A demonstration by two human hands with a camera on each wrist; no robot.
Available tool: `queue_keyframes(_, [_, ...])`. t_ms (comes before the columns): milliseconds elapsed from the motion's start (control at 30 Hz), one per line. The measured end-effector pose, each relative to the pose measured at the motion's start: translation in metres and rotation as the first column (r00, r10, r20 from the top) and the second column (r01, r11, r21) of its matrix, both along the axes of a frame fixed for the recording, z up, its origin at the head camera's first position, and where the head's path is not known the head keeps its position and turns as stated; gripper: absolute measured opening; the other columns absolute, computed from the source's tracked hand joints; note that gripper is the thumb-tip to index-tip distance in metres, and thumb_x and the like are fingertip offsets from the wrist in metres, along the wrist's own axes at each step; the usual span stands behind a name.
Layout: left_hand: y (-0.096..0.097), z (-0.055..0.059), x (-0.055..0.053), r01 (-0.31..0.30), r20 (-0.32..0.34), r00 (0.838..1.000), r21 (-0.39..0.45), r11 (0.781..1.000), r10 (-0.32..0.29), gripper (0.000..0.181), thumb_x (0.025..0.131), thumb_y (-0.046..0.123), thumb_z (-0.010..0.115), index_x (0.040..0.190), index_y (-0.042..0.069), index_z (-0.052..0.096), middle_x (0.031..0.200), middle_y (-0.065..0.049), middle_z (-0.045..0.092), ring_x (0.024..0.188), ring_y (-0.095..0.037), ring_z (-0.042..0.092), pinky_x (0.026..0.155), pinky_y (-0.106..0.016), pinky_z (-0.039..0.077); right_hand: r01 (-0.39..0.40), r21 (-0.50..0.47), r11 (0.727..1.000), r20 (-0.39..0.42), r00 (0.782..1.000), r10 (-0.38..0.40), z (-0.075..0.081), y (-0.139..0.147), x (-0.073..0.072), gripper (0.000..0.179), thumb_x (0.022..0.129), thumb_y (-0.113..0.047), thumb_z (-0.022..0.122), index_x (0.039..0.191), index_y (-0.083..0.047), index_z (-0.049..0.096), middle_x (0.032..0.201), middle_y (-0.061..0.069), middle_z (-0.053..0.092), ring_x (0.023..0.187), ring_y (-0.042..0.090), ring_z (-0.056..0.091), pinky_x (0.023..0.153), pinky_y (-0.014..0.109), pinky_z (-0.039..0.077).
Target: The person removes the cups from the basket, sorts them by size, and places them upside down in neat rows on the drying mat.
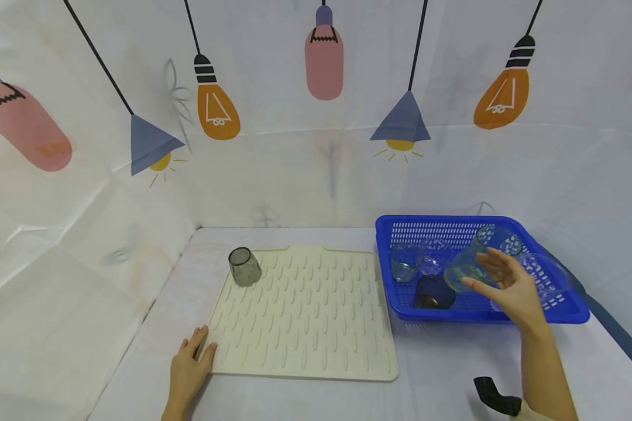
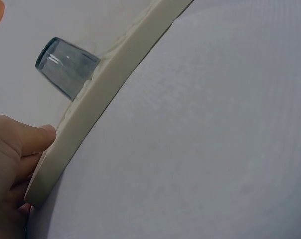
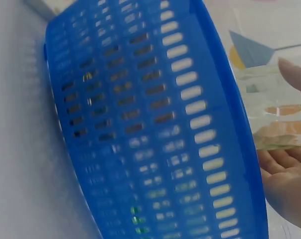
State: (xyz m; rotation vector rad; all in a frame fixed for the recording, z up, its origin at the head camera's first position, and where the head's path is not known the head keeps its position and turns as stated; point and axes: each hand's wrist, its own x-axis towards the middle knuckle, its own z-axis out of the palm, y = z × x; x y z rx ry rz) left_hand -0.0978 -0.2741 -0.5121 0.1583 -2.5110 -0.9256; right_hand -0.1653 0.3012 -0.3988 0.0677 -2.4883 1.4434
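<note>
In the head view, my right hand [image 1: 508, 283] grips a clear drinking glass [image 1: 466, 270], tilted over the blue plastic basket [image 1: 474, 317]. The right wrist view has this glass [image 3: 277, 107] between thumb and fingers, just past the basket's rim [image 3: 235, 94]. At the near left corner of a cream ridged drying mat [image 1: 305, 327], my left hand [image 1: 188, 368] rests with fingertips against the edge. Its thumb [image 2: 48, 133] touches the mat's top side in the left wrist view. A smoky grey glass [image 1: 246, 268] stands upside down on the mat's far left corner.
Inside the basket are a clear glass [image 1: 404, 263], a dark glass piece [image 1: 434, 292] and more clear glassware [image 1: 550, 275]. A white wall sheet printed with lamps [image 1: 323, 175] hangs behind the white table [image 1: 426, 374]. A black strap-like piece [image 1: 497, 400] is by the right forearm.
</note>
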Motion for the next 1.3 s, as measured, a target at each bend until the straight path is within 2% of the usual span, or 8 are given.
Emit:
queue_keyframes(133, [0.0,-0.001,-0.002,-0.013,0.004,1.0,0.065,0.998,0.012,0.044,0.079,0.001,0.07,0.118,-0.014,0.056,0.117,-0.029,0.058,0.112,-0.043,0.054,0.106,-0.044,0.032,-0.094,-0.199,0.975,-0.029,0.995,0.09,0.001,-0.013,0.001,0.072,0.085,-0.006,0.069,0.146,-0.014,0.03,0.123,-0.017,0.051,0.112,-0.008,0.046,0.098,0.004,0.032])
queue_keyframes(233, [0.002,0.002,-0.002,-0.032,0.021,0.999,0.134,0.99,0.03,0.044,0.08,0.002,0.07,0.118,-0.013,0.056,0.118,-0.028,0.058,0.112,-0.042,0.055,0.102,-0.019,0.038,-0.156,-0.278,0.948,-0.037,0.988,0.151,0.003,-0.023,0.002,0.07,0.085,-0.002,0.067,0.145,-0.012,0.032,0.123,-0.014,0.053,0.114,-0.004,0.047,0.097,0.006,0.034])
queue_keyframes(367, [0.006,0.01,-0.004,-0.052,-0.004,0.999,0.16,0.986,0.054,0.04,0.081,0.004,0.07,0.116,-0.013,0.058,0.117,-0.027,0.06,0.11,-0.041,0.057,0.086,0.004,0.027,-0.206,-0.294,0.933,-0.067,0.978,0.195,0.006,-0.034,0.003,0.069,0.084,0.002,0.067,0.144,-0.009,0.035,0.123,-0.013,0.055,0.114,-0.001,0.049,0.092,0.005,0.038])
queue_keyframes(500, [0.015,0.026,-0.007,-0.023,-0.103,0.993,0.23,0.973,0.048,0.034,0.081,0.001,0.069,0.112,-0.012,0.061,0.108,-0.026,0.064,0.098,-0.021,0.067,0.084,0.002,0.034,-0.271,-0.309,0.912,-0.116,0.962,0.246,0.008,-0.046,0.005,0.068,0.081,0.008,0.068,0.141,-0.009,0.039,0.123,-0.009,0.056,0.115,0.001,0.05,0.092,0.006,0.038])
queue_keyframes(667, [0.035,0.049,-0.012,0.096,-0.181,0.983,0.386,0.918,-0.026,0.031,0.079,-0.011,0.067,0.109,-0.015,0.061,0.1,-0.029,0.066,0.083,0.012,0.06,0.078,-0.007,0.049,-0.3,-0.28,0.912,-0.107,0.954,0.281,0.009,-0.06,0.008,0.069,0.08,0.008,0.068,0.141,-0.004,0.037,0.125,-0.009,0.055,0.117,0.0,0.049,0.107,0.021,0.034])
queue_keyframes(800, [0.043,0.047,-0.02,0.171,-0.179,0.978,0.406,0.898,-0.106,0.031,0.081,-0.007,0.068,0.112,-0.01,0.063,0.101,-0.024,0.068,0.085,0.008,0.062,0.078,-0.007,0.049,-0.292,-0.24,0.926,-0.079,0.956,0.281,0.009,-0.069,0.009,0.071,0.081,0.005,0.069,0.142,-0.001,0.034,0.126,-0.01,0.055,0.118,-0.001,0.047,0.114,0.043,0.027])
queue_keyframes(1000, [0.064,0.058,-0.025,0.286,-0.228,0.952,0.426,0.858,-0.204,0.03,0.081,-0.007,0.067,0.112,-0.009,0.064,0.098,-0.024,0.069,0.085,0.003,0.064,0.078,-0.009,0.05,-0.342,-0.255,0.905,-0.139,0.939,0.316,0.009,-0.081,0.009,0.07,0.079,0.008,0.069,0.14,0.001,0.037,0.125,-0.008,0.057,0.117,0.001,0.05,0.095,0.007,0.036])
queue_keyframes(1300, [0.095,0.071,-0.035,0.457,-0.325,0.882,0.418,0.785,-0.341,0.033,0.08,-0.012,0.066,0.112,-0.011,0.062,0.095,-0.026,0.068,0.087,-0.001,0.065,0.079,-0.012,0.052,-0.413,-0.24,0.878,-0.201,0.906,0.372,0.009,-0.101,0.006,0.072,0.075,0.012,0.071,0.138,0.008,0.036,0.125,-0.003,0.058,0.117,0.001,0.051,0.098,0.008,0.036])
